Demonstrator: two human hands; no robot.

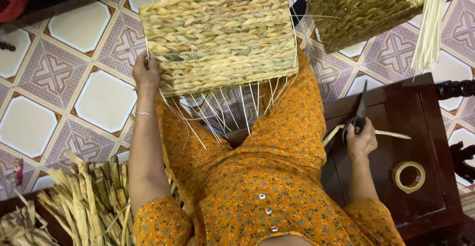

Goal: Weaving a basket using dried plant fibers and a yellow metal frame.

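Up top, my left hand (146,73) clamps the rectangular braided straw basket (217,38); lower right, my right hand (361,139) grips black-handled scissors (357,117) on the dark wooden stool (425,142).

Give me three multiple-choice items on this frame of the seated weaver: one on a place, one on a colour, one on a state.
1. Where does the roll of clear tape lie?
A. on the dark wooden stool
B. on the tiled floor
C. on the person's lap

2. What colour is the person's flowered garment?
A. blue
B. white
C. orange

3. How does the right hand stand?
A. open and flat on the stool
B. closed on the black-handled scissors
C. gripping the woven straw basket

Answers:
1 A: the tape sits on the stool's top, near the right hand.
2 C: the cloth is orange with small flowers.
3 B: its fingers wrap the scissor handles; the left hand holds the basket's edge.
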